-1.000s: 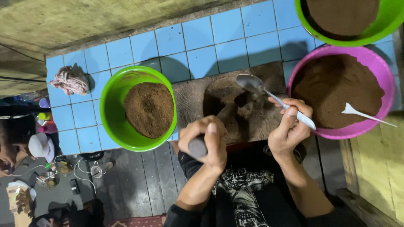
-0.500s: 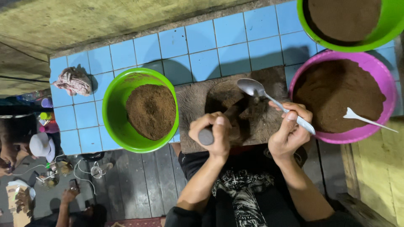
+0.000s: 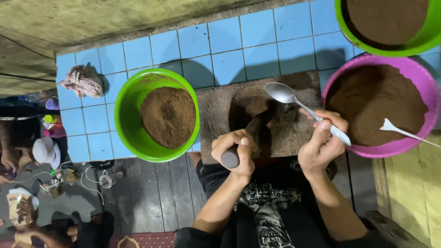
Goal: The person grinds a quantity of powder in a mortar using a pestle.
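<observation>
Head view, item one?
— Left hand (image 3: 235,149): fist closed round a dark cylindrical pestle (image 3: 242,142), butt end toward the person, tip angled to 1 o'clock onto the grey stone slab (image 3: 216,110). Dark brown powder lies on the slab under the tip.

Item two?
— Right hand (image 3: 321,138): fingers curled about the handle of a metal spoon (image 3: 294,101), bowl at 10 o'clock from the hand, held over the slab. Whether the bowl touches the stone, cannot tell.

Vessels?
— Green bowl (image 3: 126,115) at 9 o'clock of the slab, touching its edge, heaped with brown powder. Pink bowl (image 3: 413,73) at 3 o'clock, filled with darker powder; white plastic spoon (image 3: 404,132) lying in it, handle over the rim toward 4 o'clock. Second green bowl (image 3: 429,39) at 1 o'clock, same dark fill, partly cut off by the frame.

Sundries?
— Crumpled cloth (image 3: 82,81) at 10 o'clock on the blue tiled surface (image 3: 229,41), well apart from the hands.
</observation>
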